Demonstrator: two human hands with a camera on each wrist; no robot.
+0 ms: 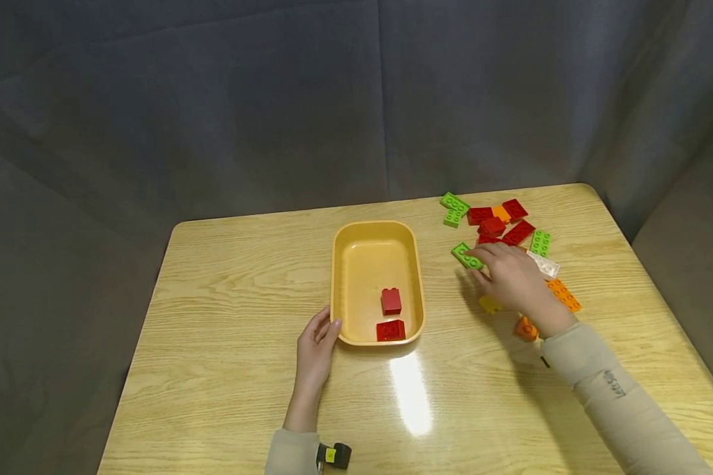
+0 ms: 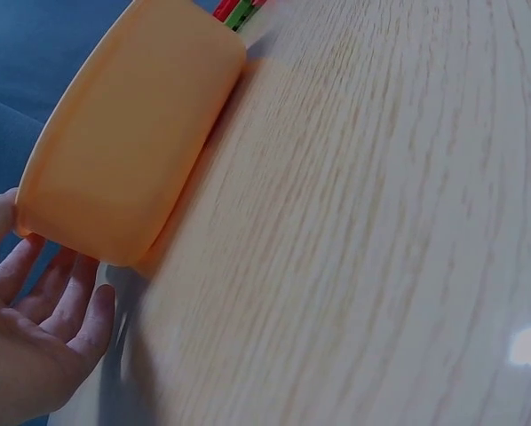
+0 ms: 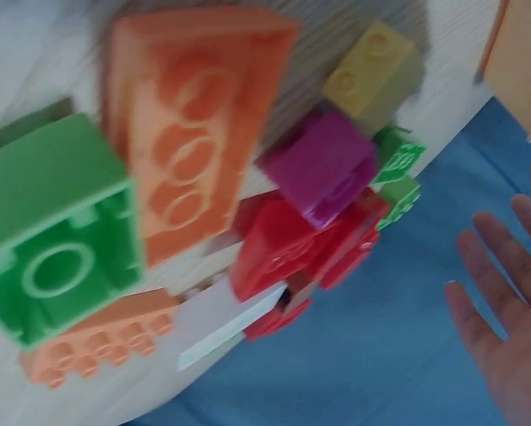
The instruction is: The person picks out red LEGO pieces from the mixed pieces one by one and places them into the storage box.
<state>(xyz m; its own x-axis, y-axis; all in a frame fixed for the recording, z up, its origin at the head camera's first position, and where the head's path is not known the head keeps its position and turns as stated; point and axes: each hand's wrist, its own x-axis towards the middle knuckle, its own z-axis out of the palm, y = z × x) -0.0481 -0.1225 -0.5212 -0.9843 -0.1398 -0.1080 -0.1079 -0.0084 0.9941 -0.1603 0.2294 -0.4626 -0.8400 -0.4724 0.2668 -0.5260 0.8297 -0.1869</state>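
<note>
An orange-yellow tub (image 1: 340,277) stands mid-table with two red bricks (image 1: 391,301) inside, near its front end. My left hand (image 1: 323,328) lies flat on the table at the tub's near left corner, fingers straight, thumb against the rim. The left wrist view shows that open palm (image 2: 43,319) beside the tub's outer wall (image 2: 132,142). My right hand (image 1: 481,265) hovers over a pile of loose bricks, its straight fingertips at a green brick (image 1: 467,256). In the right wrist view its fingers (image 3: 501,284) are spread and hold nothing.
Loose red (image 1: 492,226), green (image 1: 539,243), white (image 1: 543,264), orange (image 1: 563,294) and yellow (image 1: 488,304) bricks lie right of the tub. Close under the right wrist are an orange brick (image 3: 190,133), a green brick (image 3: 52,231) and a purple brick (image 3: 319,164). Grey cloth surrounds the table.
</note>
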